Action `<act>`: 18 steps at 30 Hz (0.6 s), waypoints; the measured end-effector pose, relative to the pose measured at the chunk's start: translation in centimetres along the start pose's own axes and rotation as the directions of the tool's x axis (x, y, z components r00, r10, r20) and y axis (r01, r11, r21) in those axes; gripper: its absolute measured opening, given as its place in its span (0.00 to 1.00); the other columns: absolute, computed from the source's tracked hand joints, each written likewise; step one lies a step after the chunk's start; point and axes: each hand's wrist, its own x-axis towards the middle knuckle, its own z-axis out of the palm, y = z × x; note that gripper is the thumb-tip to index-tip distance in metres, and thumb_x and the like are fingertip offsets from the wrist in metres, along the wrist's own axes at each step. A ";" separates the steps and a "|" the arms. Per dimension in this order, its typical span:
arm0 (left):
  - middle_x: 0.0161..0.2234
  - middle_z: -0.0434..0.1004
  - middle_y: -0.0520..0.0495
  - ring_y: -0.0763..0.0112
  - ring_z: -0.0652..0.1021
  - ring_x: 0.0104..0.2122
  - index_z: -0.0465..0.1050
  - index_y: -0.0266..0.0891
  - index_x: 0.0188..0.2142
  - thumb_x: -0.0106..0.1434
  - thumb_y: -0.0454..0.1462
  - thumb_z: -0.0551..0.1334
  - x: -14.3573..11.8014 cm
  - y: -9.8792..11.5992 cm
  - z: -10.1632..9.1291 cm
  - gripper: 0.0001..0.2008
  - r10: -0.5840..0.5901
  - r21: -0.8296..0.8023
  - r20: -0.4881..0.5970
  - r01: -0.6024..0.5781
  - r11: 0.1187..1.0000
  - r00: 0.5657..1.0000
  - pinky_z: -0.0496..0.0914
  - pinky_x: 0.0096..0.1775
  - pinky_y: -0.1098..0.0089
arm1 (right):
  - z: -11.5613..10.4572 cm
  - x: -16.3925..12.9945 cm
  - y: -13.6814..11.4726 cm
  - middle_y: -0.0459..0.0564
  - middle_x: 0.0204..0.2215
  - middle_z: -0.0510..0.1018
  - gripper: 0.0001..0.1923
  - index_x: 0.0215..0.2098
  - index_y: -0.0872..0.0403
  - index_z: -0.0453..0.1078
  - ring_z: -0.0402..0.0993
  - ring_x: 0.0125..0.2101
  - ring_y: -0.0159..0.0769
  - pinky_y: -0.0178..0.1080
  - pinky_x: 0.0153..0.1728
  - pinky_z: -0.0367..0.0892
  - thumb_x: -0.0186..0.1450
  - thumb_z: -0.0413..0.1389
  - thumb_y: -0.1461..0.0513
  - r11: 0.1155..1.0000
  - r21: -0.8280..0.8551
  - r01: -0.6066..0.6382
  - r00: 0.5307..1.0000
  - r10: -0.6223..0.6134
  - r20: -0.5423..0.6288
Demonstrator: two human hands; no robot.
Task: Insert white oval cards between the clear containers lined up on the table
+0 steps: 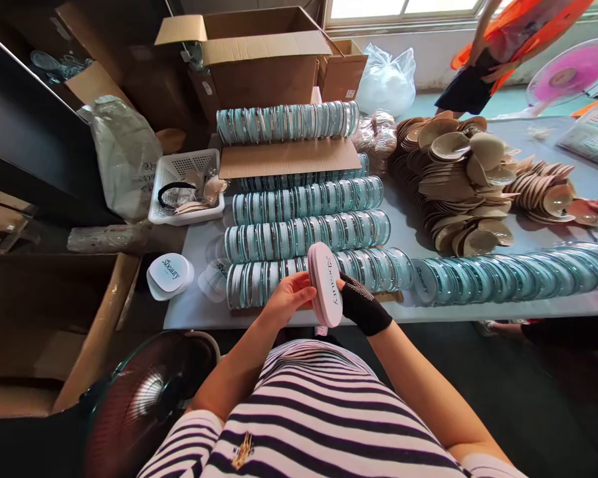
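Between my two hands stands a small stack of white printed cards [325,285], held upright above the table's front edge. My bare left hand [292,297] pinches its left side with thumb and fingers. My right hand [361,304], in a black fingerless glove, is closed on its right side. Just beyond lies the front row of clear round containers with pale inserts [264,282], partly hidden by the cards. Another pile of printed white cards [169,273] rests at the table's left corner.
Further container rows [306,236] lie behind. A white basket [162,216] stands left, stacked beige cups [448,179] right. Cardboard boxes [259,70] rise at the back. A fan [134,398] is by my left side. A person in an orange garment [543,26] stands far right.
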 end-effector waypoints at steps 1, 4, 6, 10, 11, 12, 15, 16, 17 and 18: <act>0.42 0.82 0.36 0.57 0.83 0.36 0.78 0.36 0.49 0.47 0.51 0.75 0.0 0.0 0.1 0.33 -0.007 0.003 -0.002 0.007 1.000 1.000 0.78 0.33 0.67 | 0.0 0.0 0.0 0.51 0.35 0.82 0.26 0.46 0.52 0.77 0.75 0.29 0.34 0.35 0.28 0.68 0.53 0.68 0.49 1.000 0.010 -0.003 1.000 0.003 -0.011; 0.43 0.82 0.37 0.58 0.83 0.36 0.79 0.36 0.48 0.49 0.50 0.75 0.0 0.1 0.1 0.30 -0.018 0.016 -0.014 0.018 1.000 1.000 0.77 0.33 0.68 | -0.1 -0.1 0.1 0.50 0.35 0.82 0.26 0.45 0.52 0.77 0.75 0.29 0.34 0.35 0.28 0.69 0.52 0.69 0.49 0.999 0.045 -0.014 1.000 0.015 -0.025; 0.43 0.82 0.37 0.58 0.82 0.37 0.79 0.36 0.48 0.51 0.48 0.74 0.0 0.0 0.0 0.28 -0.017 0.032 -0.018 0.018 0.999 1.000 0.77 0.33 0.69 | -0.1 -0.2 0.0 0.50 0.35 0.82 0.26 0.44 0.52 0.78 0.76 0.30 0.34 0.35 0.29 0.69 0.51 0.70 0.50 0.998 0.064 -0.024 1.000 0.025 -0.019; 0.44 0.82 0.37 0.59 0.82 0.37 0.78 0.35 0.49 0.53 0.47 0.73 0.1 -0.4 -0.2 0.26 0.000 0.051 -0.022 0.001 0.999 1.000 0.77 0.34 0.69 | -0.2 -0.2 0.0 0.49 0.35 0.83 0.25 0.44 0.52 0.78 0.76 0.30 0.33 0.34 0.30 0.69 0.51 0.70 0.51 0.995 0.098 -0.026 1.000 0.027 -0.013; 0.44 0.82 0.37 0.59 0.82 0.37 0.78 0.35 0.49 0.53 0.47 0.73 0.2 -0.5 -0.2 0.27 -0.002 0.051 -0.028 0.003 0.999 1.000 0.77 0.34 0.69 | -0.3 -0.2 0.1 0.49 0.35 0.83 0.25 0.45 0.52 0.78 0.76 0.30 0.33 0.34 0.30 0.69 0.51 0.70 0.51 0.995 0.101 -0.025 1.000 0.026 -0.014; 0.43 0.82 0.37 0.59 0.82 0.37 0.78 0.35 0.49 0.53 0.48 0.73 0.2 -0.6 -0.2 0.27 -0.007 0.050 -0.034 0.009 0.999 0.999 0.77 0.34 0.69 | -0.4 -0.1 0.2 0.49 0.35 0.83 0.25 0.45 0.52 0.78 0.76 0.30 0.34 0.35 0.31 0.69 0.51 0.70 0.51 0.995 0.099 -0.024 1.000 0.026 -0.017; 0.44 0.82 0.37 0.58 0.82 0.37 0.78 0.35 0.49 0.52 0.49 0.73 0.1 -0.7 -0.2 0.29 -0.025 0.050 -0.045 0.027 0.998 0.999 0.78 0.34 0.67 | -0.7 0.3 0.6 0.50 0.36 0.83 0.25 0.45 0.53 0.77 0.77 0.32 0.35 0.36 0.32 0.69 0.52 0.70 0.52 0.996 0.087 -0.032 0.999 0.035 -0.032; 0.44 0.82 0.37 0.59 0.82 0.37 0.78 0.35 0.50 0.52 0.49 0.73 0.1 -0.7 -0.2 0.29 -0.027 0.052 -0.044 0.029 0.998 0.999 0.78 0.34 0.66 | -0.8 0.4 0.7 0.51 0.36 0.83 0.25 0.45 0.53 0.77 0.77 0.32 0.36 0.36 0.33 0.69 0.52 0.70 0.52 0.995 0.089 -0.036 0.999 0.039 -0.037; 0.44 0.82 0.37 0.59 0.82 0.37 0.78 0.35 0.50 0.52 0.49 0.73 0.1 -0.7 -0.2 0.30 -0.025 0.054 -0.043 0.027 0.998 0.999 0.78 0.34 0.66 | -0.9 0.5 0.8 0.50 0.36 0.83 0.25 0.44 0.53 0.77 0.77 0.31 0.35 0.36 0.33 0.69 0.51 0.70 0.52 0.995 0.095 -0.040 0.998 0.044 -0.040; 0.44 0.82 0.37 0.59 0.82 0.37 0.78 0.35 0.50 0.52 0.50 0.73 0.0 -0.6 -0.1 0.30 -0.023 0.057 -0.042 0.025 0.998 0.999 0.78 0.34 0.66 | -0.9 0.6 0.9 0.50 0.36 0.83 0.25 0.44 0.53 0.78 0.76 0.31 0.35 0.36 0.32 0.69 0.51 0.70 0.52 0.994 0.101 -0.042 0.998 0.046 -0.040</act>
